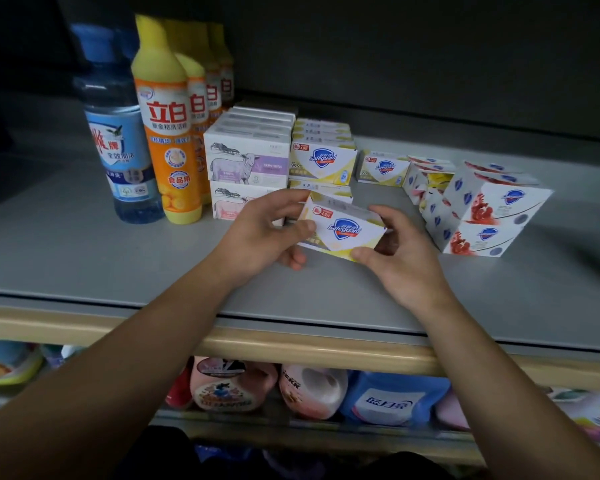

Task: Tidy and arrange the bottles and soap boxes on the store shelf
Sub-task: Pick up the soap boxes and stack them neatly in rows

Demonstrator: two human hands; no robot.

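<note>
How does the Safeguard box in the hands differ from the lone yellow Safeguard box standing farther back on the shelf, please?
The held Safeguard box is gripped by the left hand and right hand and tilted; the lone Safeguard box stands level on the shelf, untouched. Both share the white-and-yellow print with a blue shield logo.

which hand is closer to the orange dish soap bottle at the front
Left. The left hand grips the yellow Safeguard box's left end, just right of the orange bottle. The right hand holds the box's right end, farther away.
</note>
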